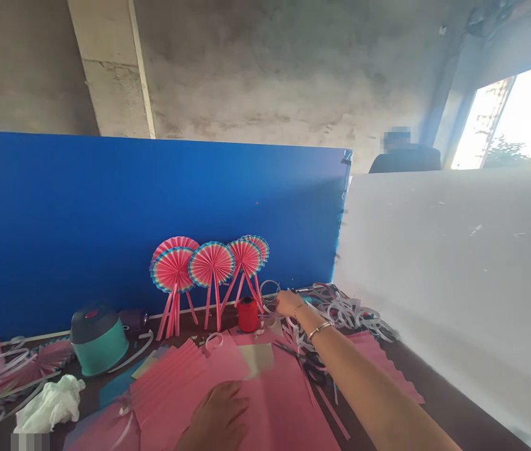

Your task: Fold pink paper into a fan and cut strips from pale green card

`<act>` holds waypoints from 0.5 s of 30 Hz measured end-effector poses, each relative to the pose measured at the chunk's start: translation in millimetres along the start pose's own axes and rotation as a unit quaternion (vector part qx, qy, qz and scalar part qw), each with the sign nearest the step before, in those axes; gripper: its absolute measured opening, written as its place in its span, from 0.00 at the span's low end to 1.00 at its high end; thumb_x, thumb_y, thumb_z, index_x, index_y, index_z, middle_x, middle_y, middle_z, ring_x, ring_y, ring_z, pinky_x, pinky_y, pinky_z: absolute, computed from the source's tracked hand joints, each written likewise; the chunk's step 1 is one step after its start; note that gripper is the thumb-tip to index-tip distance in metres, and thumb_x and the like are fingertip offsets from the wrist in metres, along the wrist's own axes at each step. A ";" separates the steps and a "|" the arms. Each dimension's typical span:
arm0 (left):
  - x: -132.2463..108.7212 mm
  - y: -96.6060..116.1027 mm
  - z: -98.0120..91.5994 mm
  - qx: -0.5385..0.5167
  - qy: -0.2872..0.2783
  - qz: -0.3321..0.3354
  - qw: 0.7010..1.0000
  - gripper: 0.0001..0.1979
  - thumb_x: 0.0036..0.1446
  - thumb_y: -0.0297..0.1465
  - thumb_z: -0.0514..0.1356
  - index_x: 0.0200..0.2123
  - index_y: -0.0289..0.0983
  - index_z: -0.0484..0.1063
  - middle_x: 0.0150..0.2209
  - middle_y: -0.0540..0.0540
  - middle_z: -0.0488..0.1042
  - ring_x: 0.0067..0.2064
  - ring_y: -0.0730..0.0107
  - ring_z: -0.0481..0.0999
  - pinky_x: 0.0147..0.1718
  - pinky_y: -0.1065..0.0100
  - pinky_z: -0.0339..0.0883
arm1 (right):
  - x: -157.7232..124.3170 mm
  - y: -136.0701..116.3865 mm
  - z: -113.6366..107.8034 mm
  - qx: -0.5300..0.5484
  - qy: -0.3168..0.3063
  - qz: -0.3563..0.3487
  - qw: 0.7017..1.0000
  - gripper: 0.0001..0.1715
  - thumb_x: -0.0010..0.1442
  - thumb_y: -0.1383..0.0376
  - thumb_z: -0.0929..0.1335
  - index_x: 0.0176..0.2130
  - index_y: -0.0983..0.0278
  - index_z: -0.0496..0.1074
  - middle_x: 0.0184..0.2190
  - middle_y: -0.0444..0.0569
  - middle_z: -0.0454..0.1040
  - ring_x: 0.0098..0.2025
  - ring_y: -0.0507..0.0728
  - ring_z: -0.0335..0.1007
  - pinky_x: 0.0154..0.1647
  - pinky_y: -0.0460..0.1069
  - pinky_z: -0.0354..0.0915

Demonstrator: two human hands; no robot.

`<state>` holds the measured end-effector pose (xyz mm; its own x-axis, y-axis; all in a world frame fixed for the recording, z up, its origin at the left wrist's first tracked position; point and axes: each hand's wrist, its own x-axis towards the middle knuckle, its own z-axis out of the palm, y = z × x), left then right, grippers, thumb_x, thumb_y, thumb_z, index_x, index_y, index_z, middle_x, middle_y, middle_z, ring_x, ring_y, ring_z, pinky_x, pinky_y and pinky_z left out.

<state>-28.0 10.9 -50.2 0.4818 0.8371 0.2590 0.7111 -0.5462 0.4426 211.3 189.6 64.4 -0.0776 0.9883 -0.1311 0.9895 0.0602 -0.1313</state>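
My right hand [288,303] is stretched far forward, its fingers curled at the heap of white paper strips [345,311] beside a red thread spool [247,314]; what it grips is too small to name. My left hand [220,416] lies flat, fingers spread, on pleated pink paper sheets [185,376] near the table's front. Several finished pink paper fans [211,266] with blue-green rims lean against the blue partition [105,213].
A teal lidded container [98,341] stands at the left, a crumpled white bag [51,404] in front of it. A white partition [457,269] walls the right side. Another person [404,156] sits beyond it.
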 end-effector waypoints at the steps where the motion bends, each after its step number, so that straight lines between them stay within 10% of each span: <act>1: 1.1 -1.0 0.1 0.000 -0.011 -0.002 1.000 0.16 0.56 0.33 0.54 0.48 0.49 0.70 0.50 0.47 0.72 0.51 0.65 0.69 0.49 0.61 0.66 | 7.1 -8.3 -6.5 0.000 -0.016 0.010 1.000 0.17 0.61 0.61 0.65 0.49 0.64 0.65 0.47 0.51 0.68 0.45 0.57 0.68 0.43 0.55 0.67; 9: 12.0 -14.8 3.7 0.038 -0.104 -0.011 0.994 0.23 0.47 0.31 0.61 0.49 0.46 0.70 0.57 0.45 0.65 0.57 0.53 0.62 0.55 0.56 0.58 | 17.8 -66.9 -35.1 0.036 0.011 -0.012 0.999 0.17 0.61 0.61 0.64 0.49 0.64 0.65 0.48 0.51 0.67 0.45 0.57 0.67 0.44 0.56 0.67; 15: 8.6 -10.5 8.4 0.002 -0.051 -0.006 0.999 0.15 0.53 0.35 0.57 0.45 0.48 0.72 0.50 0.49 0.71 0.53 0.61 0.66 0.52 0.60 0.63 | -9.2 -60.8 -34.3 0.106 0.054 -0.122 0.985 0.19 0.65 0.61 0.58 0.37 0.68 0.73 0.33 0.46 0.75 0.33 0.52 0.70 0.36 0.45 0.65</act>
<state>-27.0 23.6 -59.8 0.5230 0.8365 0.1638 0.7195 -0.5363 0.4413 156.0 181.7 107.3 -0.2862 0.9576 0.0339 0.8944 0.2797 -0.3491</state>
